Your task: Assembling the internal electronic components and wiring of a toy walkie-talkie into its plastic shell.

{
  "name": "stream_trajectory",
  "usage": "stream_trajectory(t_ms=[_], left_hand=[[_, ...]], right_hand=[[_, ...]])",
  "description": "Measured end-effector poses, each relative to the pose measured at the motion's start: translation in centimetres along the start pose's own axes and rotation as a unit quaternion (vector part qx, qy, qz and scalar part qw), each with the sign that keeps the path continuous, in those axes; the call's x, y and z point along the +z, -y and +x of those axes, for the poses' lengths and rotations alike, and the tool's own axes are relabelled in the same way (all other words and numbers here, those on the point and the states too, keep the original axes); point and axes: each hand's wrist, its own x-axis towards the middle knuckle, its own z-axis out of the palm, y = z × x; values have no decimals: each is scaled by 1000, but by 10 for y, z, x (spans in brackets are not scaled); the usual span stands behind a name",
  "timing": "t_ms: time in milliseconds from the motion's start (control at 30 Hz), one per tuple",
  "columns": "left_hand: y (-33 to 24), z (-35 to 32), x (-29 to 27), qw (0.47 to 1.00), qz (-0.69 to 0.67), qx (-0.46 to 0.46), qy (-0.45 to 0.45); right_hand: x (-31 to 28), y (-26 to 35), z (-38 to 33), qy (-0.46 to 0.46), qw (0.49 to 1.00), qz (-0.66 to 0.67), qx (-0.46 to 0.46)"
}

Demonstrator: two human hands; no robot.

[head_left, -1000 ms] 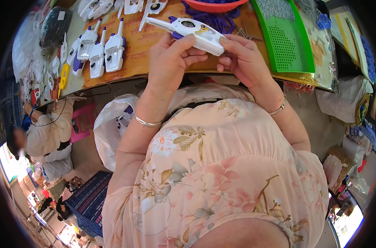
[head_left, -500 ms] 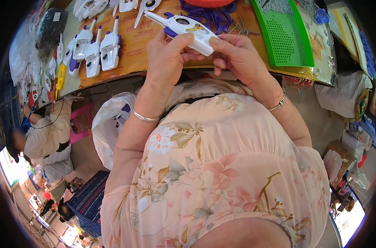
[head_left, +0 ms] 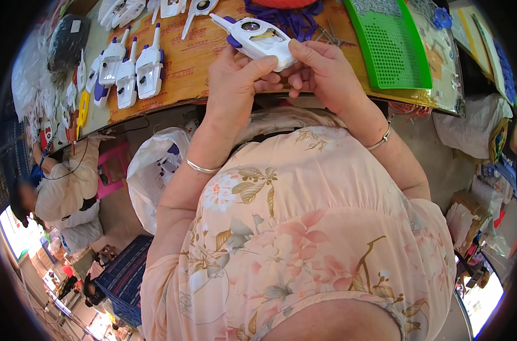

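Holding white casing (head_left: pixel 263 41); left fingers (head_left: pixel 263 66) closed on near edge; right fingers (head_left: pixel 307 53) closed on right end

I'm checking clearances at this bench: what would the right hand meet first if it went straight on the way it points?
The right hand would meet the white plastic casing first; its thumb and the casing appear to touch. Depth beyond is unclear.
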Motion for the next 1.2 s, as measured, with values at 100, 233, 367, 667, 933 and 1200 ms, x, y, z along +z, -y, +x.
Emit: stream_trajectory(t_ms=[100, 233, 367, 667, 933, 1200], left_hand=[[2, 4, -6, 998, -35, -40, 42], [6, 2, -1, 998, -43, -23, 33], [5, 1, 1, 1000, -13, 5, 4], [2, 1, -1, 1000, -15, -9, 9], [3, 5, 1, 999, 0, 33, 20], [2, 2, 1, 996, 36, 76, 36]], right_hand=[[-3, -2, 1, 8, 1000, 21, -7], [0, -3, 1, -24, 999, -23, -14], [6, -1, -1, -33, 999, -20, -21], [6, -1, -4, -9, 999, -28, -29], [0, -1, 1, -3, 1000, -14, 0], [3, 3, -5, 4, 1000, -12, -2]])
